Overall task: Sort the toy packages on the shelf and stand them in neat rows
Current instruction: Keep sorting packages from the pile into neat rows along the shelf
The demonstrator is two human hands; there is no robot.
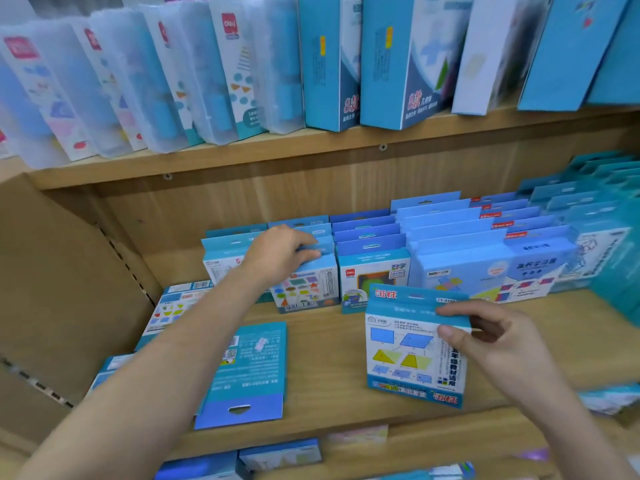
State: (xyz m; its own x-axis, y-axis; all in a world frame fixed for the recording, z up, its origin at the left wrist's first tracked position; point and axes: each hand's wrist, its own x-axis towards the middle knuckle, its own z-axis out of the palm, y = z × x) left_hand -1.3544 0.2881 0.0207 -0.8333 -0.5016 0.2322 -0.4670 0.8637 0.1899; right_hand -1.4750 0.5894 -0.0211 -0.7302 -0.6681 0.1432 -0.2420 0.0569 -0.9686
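Note:
My right hand (498, 344) pinches the top right corner of a blue toy package with coloured shapes (412, 355), held upright above the front of the wooden shelf (332, 358). My left hand (280, 258) grips the top of a standing package with colourful shapes (308, 289) in a row at the back left. Beside it stands a row headed by a package with a red logo (372, 275). One package (246, 372) lies flat, back side up, at the front left. Another flat package (169, 306) lies by the left wall.
Wider blue packages (478, 261) stand in rows at the back right, with teal boxes (616, 244) at the far right. The upper shelf (242, 154) carries leaning clear cases and tall blue boxes. More packages (277, 455) sit on the shelf below.

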